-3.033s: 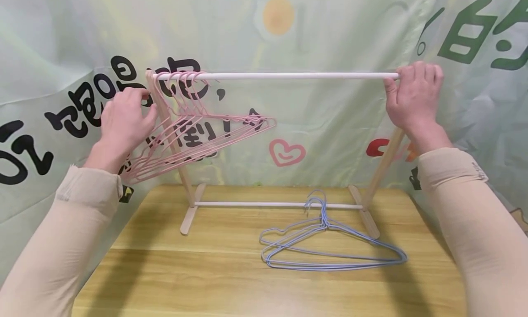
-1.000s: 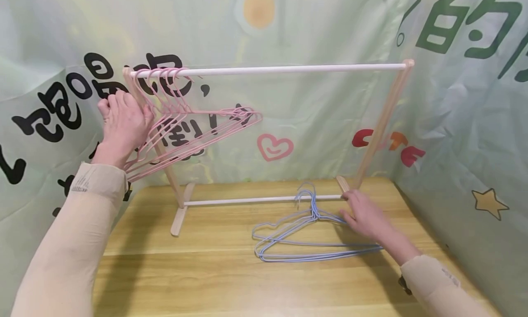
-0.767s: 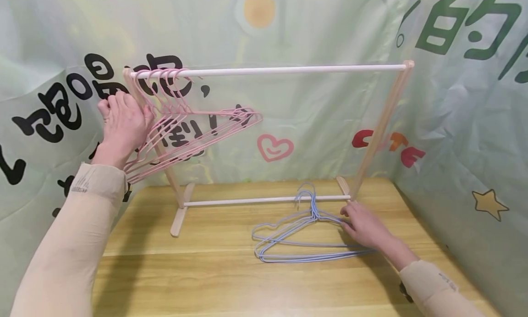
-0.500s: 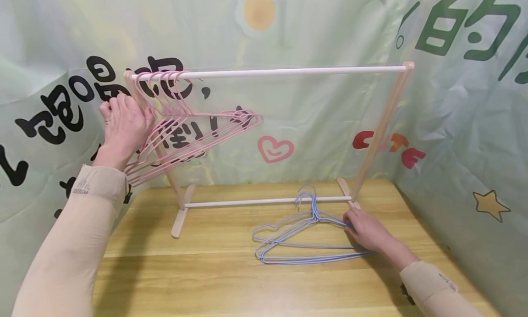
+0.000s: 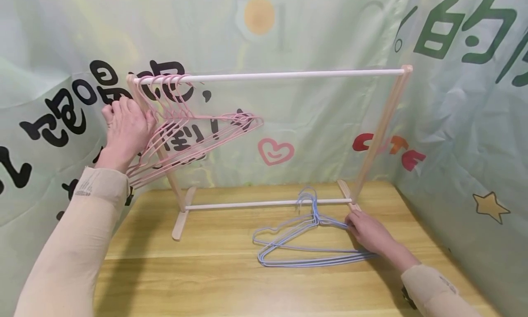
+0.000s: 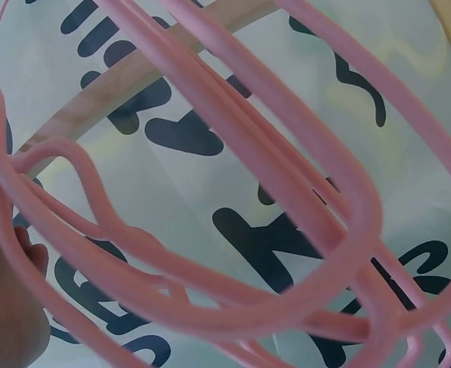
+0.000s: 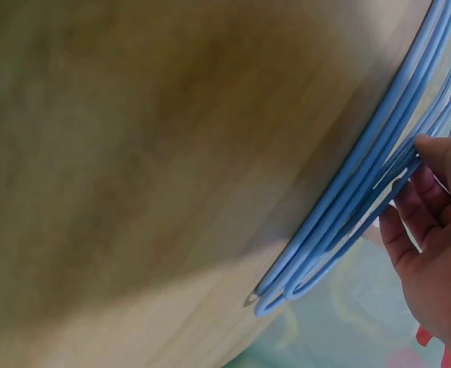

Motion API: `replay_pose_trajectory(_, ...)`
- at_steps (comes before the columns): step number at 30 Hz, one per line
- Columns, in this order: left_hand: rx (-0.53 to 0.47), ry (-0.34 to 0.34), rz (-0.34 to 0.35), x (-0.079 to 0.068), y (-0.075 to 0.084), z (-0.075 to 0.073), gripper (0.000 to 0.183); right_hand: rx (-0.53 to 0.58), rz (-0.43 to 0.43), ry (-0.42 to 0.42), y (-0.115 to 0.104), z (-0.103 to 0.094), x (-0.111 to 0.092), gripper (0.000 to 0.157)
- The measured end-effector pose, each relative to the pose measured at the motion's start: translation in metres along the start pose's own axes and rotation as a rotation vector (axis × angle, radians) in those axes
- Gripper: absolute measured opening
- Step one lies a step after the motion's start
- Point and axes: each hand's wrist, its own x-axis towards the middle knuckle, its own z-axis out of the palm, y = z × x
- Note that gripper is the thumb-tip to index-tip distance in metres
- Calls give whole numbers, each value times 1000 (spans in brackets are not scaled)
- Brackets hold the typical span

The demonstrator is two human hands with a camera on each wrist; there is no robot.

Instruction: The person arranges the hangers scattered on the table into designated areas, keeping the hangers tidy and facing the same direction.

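Observation:
In the head view my left hand (image 5: 129,130) is curled around the left wooden post (image 5: 176,191) of a clothes rack. Several pink hangers (image 5: 210,117) hang by their hooks at the left end of the rack's white top bar (image 5: 288,75), right beside that hand. Close up in the left wrist view, the pink hangers (image 6: 233,134) cross in front of the post (image 6: 149,69). My right hand (image 5: 371,230) pinches the right shoulder of several blue hangers (image 5: 316,218) lying on the table. In the right wrist view, its thumb and fingers (image 7: 444,192) meet on the blue wires.
The rack's lower white bar (image 5: 247,204) runs just above the wooden table (image 5: 198,280), behind the blue hangers, whose hooks overlap it in the head view. A right post (image 5: 379,129) stands behind my right hand. Printed cloth (image 5: 330,124) walls off the back and sides.
My right hand has left the top bar's right end, come down to the blue hangers and pinched their right shoulder. My left hand has closed around the left post. The head view has shifted slightly.

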Motion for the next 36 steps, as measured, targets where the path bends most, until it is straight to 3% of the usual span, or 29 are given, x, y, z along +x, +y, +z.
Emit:
replay_pose_trajectory(12, 12, 0, 16, 2, 4, 2, 42, 85, 64, 70, 1, -8, -7, 19)
replay_pose_trajectory(18, 30, -11, 12, 4, 4, 5, 44, 180, 120, 102, -6, -21, -9, 9)
replay_pose_trajectory(24, 55, -21, 9, 5, 1, 6, 47, 214, 76, 197, -11, -32, -9, 12)
replay_pose_trajectory(30, 127, 27, 38, 5, -6, 5, 51, 232, 14, 278, -17, -44, -5, 17)
replay_pose_trajectory(36, 140, 176, 121, 2, -11, 2, 51, 209, 4, 328, -23, -58, -3, 17)
